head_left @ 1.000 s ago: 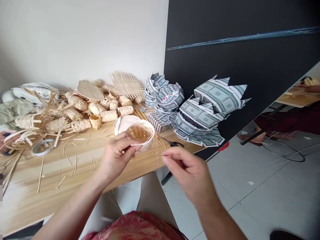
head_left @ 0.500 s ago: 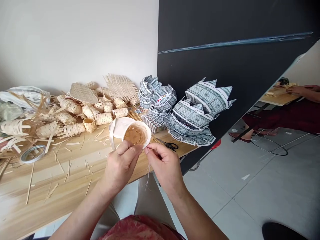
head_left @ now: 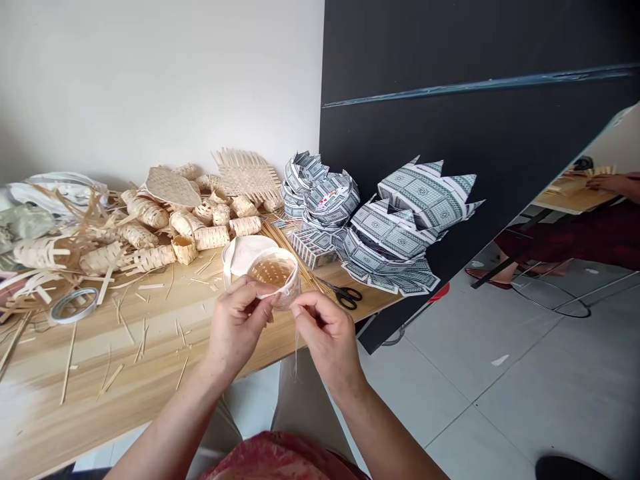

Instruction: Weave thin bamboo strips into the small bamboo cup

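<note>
A small woven basket (head_left: pixel 290 294) with a pale cloth-covered rim tilts above the table, its opening turned up and towards me. My left hand (head_left: pixel 239 323) is closed on the near side of the rim, thumb and fingers pinching it. Just right of the basket, my right hand (head_left: pixel 326 333) has thumb and forefinger pinched together. Loose strands of fine thread (head_left: pixel 295 357) dangle below those fingertips; whether a needle is there is too small to see. Behind the basket is a round white cloth piece (head_left: pixel 244 252) with a strap-like band at its left.
Black-handled scissors (head_left: pixel 347 297) lie right of the basket by thin sticks (head_left: pixel 285 243). Several woven tubes (head_left: pixel 212 237) fill the back left, near a tape roll (head_left: pixel 75 307). Folded-card crowns (head_left: pixel 395 227) stand against a black panel (head_left: pixel 480 40). A person's hand (head_left: pixel 607 182) shows far right.
The basket has tipped, showing more of its outer side. My left hand's grip has opened out along the rim, and my right fingertips have drawn slightly away and down from the rim.
</note>
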Available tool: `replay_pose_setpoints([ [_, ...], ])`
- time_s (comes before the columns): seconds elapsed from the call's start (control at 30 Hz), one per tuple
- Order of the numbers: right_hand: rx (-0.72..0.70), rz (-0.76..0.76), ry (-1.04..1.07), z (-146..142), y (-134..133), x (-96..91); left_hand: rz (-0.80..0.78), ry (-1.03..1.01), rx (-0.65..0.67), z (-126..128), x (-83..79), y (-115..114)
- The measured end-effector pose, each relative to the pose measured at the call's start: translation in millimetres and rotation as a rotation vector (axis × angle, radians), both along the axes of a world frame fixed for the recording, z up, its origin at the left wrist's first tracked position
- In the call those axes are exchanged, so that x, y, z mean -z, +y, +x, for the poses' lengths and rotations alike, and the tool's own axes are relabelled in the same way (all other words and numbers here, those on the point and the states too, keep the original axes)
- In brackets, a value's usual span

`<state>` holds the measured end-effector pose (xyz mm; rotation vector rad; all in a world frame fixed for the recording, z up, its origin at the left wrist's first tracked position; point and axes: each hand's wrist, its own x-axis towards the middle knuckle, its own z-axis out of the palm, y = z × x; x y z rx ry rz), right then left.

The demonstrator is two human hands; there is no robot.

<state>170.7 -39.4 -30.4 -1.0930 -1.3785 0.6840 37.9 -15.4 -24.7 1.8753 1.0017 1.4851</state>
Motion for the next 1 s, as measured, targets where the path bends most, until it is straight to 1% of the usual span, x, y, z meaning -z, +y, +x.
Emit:
replay_pose_setpoints([
  [0.1, 0.000, -0.020, -0.011, 2.2, -1.6, -1.8, 0.097, 0.100, -0.067, -2.0, -0.9, -1.6],
  [0.3, 0.060, -0.050, -0.038, 1.8, 2.6, -4.8, 0.379, 0.347, -0.189, 1.3, -0.2, -6.8],
  [0.4, 0.075, -0.086, -0.012, 0.8, 3.2, -5.1, 0.442, 0.412, -0.224, 2.2, 1.7, -7.5],
  [0.53, 0.025, -0.135, 0.085, -0.6, 1.0, -1.6, 0.388, 0.403, -0.215, -2.7, 2.8, -3.8],
  [0.63, -0.090, -0.254, 0.238, 0.7, 0.8, 5.1, 0.299, 0.322, -0.258, -10.3, 1.5, 0.7],
  [0.67, -0.123, -0.291, 0.284, 2.3, 1.4, 7.4, 0.259, 0.282, -0.253, -13.0, 0.8, 2.0],
  [0.73, -0.140, -0.311, 0.333, 7.0, 3.7, 10.4, 0.172, 0.207, -0.192, -17.4, -0.7, 3.5],
  [0.77, -0.121, -0.291, 0.344, 9.7, 5.3, 10.8, 0.138, 0.174, -0.148, -18.8, -1.3, 3.6],
  [0.87, -0.086, -0.240, 0.338, 15.1, 9.9, 6.6, 0.092, 0.122, -0.054, -19.9, -3.3, 2.3],
  [0.93, -0.121, -0.246, 0.280, 14.8, 12.2, 1.3, 0.107, 0.148, -0.022, -19.2, -5.1, 0.6],
  [1.0, -0.183, -0.277, 0.173, 12.6, 14.2, -3.4, 0.151, 0.200, -0.006, -18.9, -7.6, -1.0],
])
